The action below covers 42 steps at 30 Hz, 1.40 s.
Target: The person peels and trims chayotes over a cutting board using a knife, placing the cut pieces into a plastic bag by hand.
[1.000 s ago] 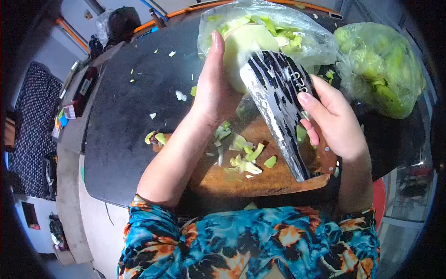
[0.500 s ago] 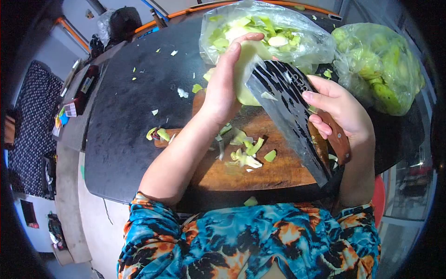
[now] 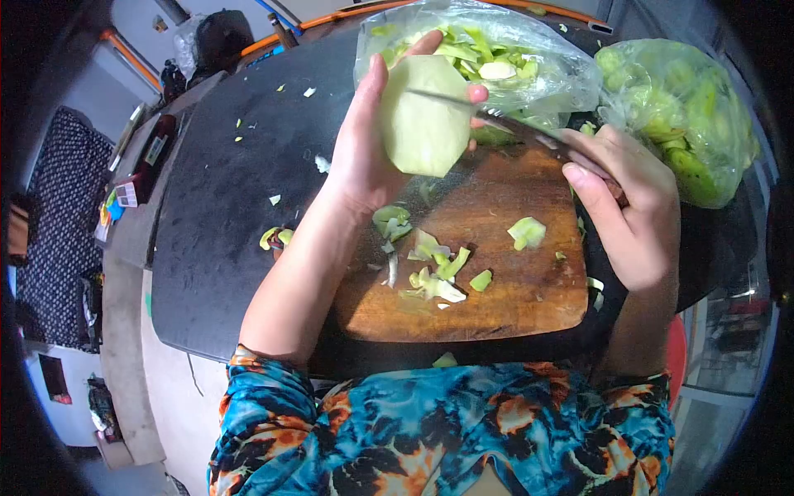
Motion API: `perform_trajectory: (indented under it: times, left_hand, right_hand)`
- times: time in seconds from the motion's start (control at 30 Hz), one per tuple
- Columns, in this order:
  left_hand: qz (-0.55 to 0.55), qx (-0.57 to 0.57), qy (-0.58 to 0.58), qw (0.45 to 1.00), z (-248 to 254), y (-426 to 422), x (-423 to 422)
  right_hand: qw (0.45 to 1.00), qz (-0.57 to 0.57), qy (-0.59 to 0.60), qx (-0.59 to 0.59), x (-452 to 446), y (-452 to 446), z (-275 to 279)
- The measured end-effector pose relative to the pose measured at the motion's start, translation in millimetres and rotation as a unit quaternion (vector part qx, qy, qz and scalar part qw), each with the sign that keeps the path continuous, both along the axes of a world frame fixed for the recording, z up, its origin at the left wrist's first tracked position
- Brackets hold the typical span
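A peeled, pale green chayote (image 3: pixel 426 128) is held up in my left hand (image 3: pixel 361 140), thumb on one side and fingertips showing at its far side. My right hand (image 3: pixel 633 198) grips a cleaver (image 3: pixel 529 132), seen nearly edge-on, its tip end lying across the chayote's face. Whether the blade has cut in, I cannot tell. Below them is a wooden cutting board (image 3: pixel 504 310), with green peel scraps (image 3: pixel 438 281) near its middle and another piece of peel (image 3: pixel 527 233) farther right.
Behind my left hand sits a clear plastic bag (image 3: pixel 566 70) holding peelings. A second bag (image 3: pixel 678 116) of green vegetables stands at the right. Small scraps dot the black table (image 3: pixel 215 215). A red rounded object (image 3: pixel 676 347) shows beside my right forearm.
The cleaver has turned from broadside to nearly edge-on as my right hand moved up and right. My left hand turned the chayote's face toward me. A piece of peel now shows on the board's right.
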<state>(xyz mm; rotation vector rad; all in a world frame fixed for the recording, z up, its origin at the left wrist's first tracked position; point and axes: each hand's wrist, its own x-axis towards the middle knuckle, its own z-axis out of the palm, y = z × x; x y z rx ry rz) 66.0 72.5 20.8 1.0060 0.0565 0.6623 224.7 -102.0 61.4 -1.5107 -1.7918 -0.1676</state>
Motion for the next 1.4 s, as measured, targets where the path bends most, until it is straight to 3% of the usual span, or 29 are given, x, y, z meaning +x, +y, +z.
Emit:
perform_trajectory:
  times: [0.17,0.3,0.4,0.5,0.63,0.87,1.1,1.3,1.4]
  left_hand:
    - [-0.049,0.008,0.007,0.999,0,-2,1]
    - [-0.016,0.033,0.007,0.999,3,-5,3]
    - [0.028,0.038,0.007,0.999,4,-6,1]
    - [0.139,0.036,-0.017,0.989,5,-10,3]
    - [0.222,0.049,-0.071,0.971,13,-17,5]
    - [0.193,0.050,-0.106,0.974,18,-18,-2]
    - [0.141,0.061,-0.138,0.979,22,-21,-4]
    - [0.151,0.049,-0.134,0.978,20,-27,-6]
    - [0.222,0.028,-0.102,0.969,23,-40,0]
  right_hand:
    - [0.996,-0.046,-0.074,-0.005,2,5,-1]
    - [0.995,-0.058,-0.074,0.021,5,7,-4]
    - [0.984,-0.084,0.149,-0.050,1,3,-5]
    - [0.903,-0.053,0.374,-0.204,-6,-9,7]
    - [0.843,0.058,0.513,-0.151,-26,-7,-2]
    - [0.866,0.029,0.492,-0.087,-45,-2,-14]
    - [0.835,-0.002,0.544,-0.083,-57,-7,-17]
    - [0.860,0.016,0.500,-0.098,-54,-7,-18]
    - [0.866,0.020,0.492,-0.089,-55,-4,-22]
